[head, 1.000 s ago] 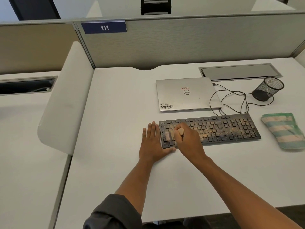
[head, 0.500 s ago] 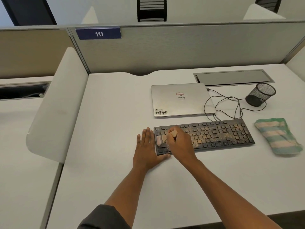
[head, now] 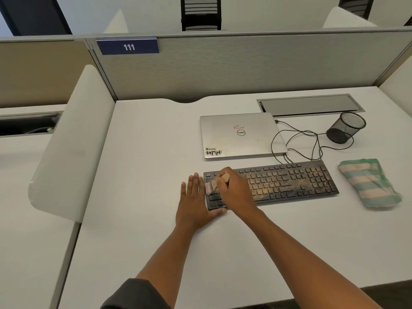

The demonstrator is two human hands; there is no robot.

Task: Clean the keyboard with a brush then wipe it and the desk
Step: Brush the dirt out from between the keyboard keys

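A black keyboard (head: 272, 185) lies on the white worktop (head: 145, 157), its keys dusted with yellowish grit that is thickest across the middle and right. The right hand (head: 236, 192) sits over the keyboard's left end, its fingers curled round the pale wooden handle of a small brush (head: 215, 182) — the bristles point left and down onto the leftmost keys. The left hand (head: 196, 202) lies flat on the worktop just beside the keyboard's left edge, fingers straight and together, holding nothing, with the thumb reaching along the keyboard's front corner. A folded green-and-cream striped cloth (head: 369, 182) rests on the worktop near the keyboard's right end, apart from it. Behind the keyboard is a closed silver laptop (head: 240, 134) (stickers on its lid), a loose black cable (head: 312, 141) looping to its right, and a black mesh cup (head: 346, 127) tipped on its side.
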